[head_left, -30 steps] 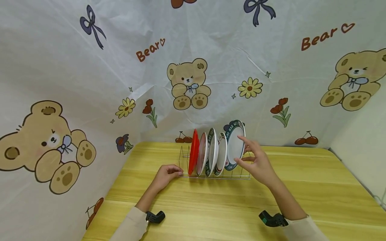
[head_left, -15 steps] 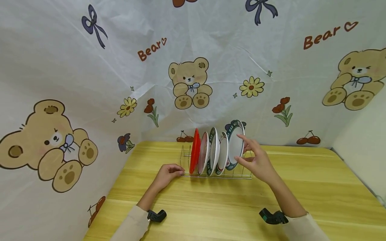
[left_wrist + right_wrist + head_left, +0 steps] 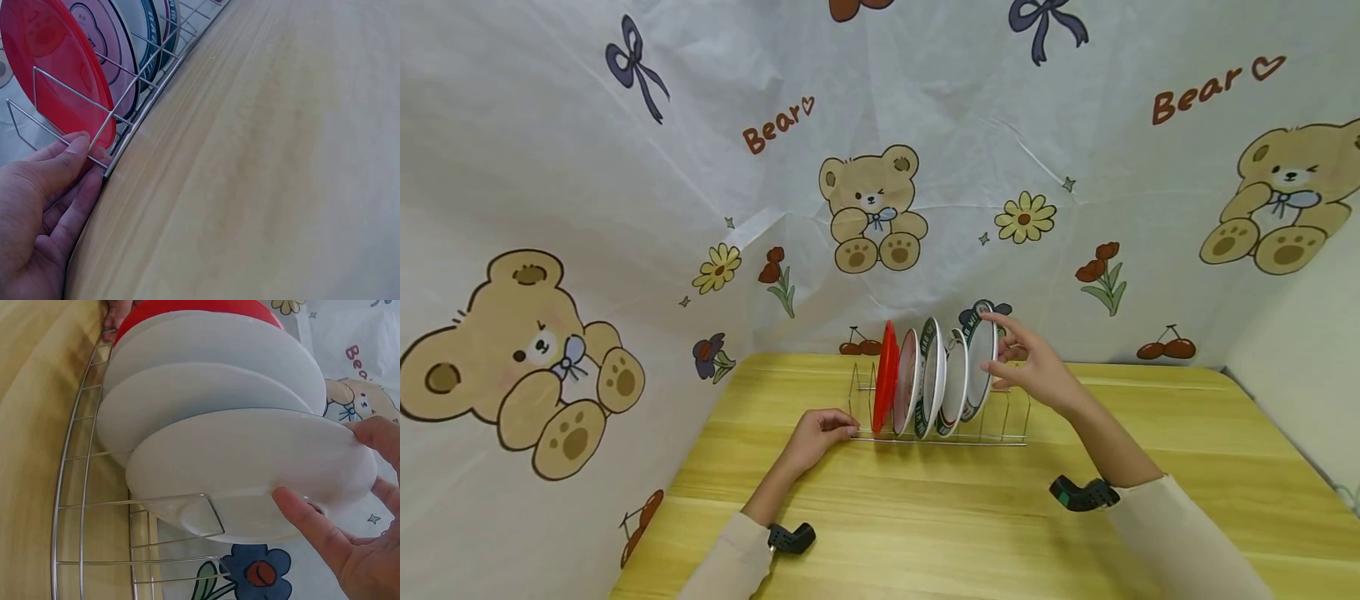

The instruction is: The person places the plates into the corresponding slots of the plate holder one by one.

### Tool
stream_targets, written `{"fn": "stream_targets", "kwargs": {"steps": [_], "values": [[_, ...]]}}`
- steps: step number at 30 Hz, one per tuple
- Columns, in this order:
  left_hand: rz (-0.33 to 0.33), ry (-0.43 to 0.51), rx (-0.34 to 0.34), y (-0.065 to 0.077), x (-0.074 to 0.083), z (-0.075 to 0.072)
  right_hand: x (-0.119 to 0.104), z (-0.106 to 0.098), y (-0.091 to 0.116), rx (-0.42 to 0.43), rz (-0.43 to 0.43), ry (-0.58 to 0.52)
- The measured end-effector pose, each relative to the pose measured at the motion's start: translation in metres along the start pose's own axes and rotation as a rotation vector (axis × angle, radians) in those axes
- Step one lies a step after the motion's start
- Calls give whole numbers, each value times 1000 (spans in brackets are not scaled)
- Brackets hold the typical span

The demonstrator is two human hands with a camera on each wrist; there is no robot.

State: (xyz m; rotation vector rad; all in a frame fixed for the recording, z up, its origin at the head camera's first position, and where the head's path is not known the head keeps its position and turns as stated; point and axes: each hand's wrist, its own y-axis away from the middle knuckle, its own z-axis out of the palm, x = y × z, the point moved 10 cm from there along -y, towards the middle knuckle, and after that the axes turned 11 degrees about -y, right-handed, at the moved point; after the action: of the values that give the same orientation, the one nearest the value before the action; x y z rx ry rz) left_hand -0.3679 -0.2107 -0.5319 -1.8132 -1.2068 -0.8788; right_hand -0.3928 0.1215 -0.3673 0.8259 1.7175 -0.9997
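Note:
Several plates stand on edge in a wire dish rack on the wooden table. My left hand pinches the rack's front left corner, beside a red plate. At the right end of the row is a white plate with lettering on its dark green rim. My right hand holds that plate: the index fingertip reaches over its upper edge, and the thumb lies against its white back in the right wrist view. Between these two plates stand a pink plate, a green-rimmed plate and another white plate.
A cloth printed with bears and flowers hangs behind and at the left of the table. A pale wall stands at the right. Wire slots of the rack lie right of the last plate.
My right hand has shifted up and slightly left on the end plate, and that plate has tipped left towards its neighbour. The left hand stays on the rack.

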Motion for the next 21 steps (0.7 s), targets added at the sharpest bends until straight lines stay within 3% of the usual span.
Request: {"fn": "stream_targets", "kwargs": {"steps": [14, 21], "values": [[-29, -8, -5, 0, -4, 1, 7, -5, -16, -31, 104, -88], [-17, -24, 2, 5, 19, -2, 9, -7, -19, -60, 121, -125]]}}
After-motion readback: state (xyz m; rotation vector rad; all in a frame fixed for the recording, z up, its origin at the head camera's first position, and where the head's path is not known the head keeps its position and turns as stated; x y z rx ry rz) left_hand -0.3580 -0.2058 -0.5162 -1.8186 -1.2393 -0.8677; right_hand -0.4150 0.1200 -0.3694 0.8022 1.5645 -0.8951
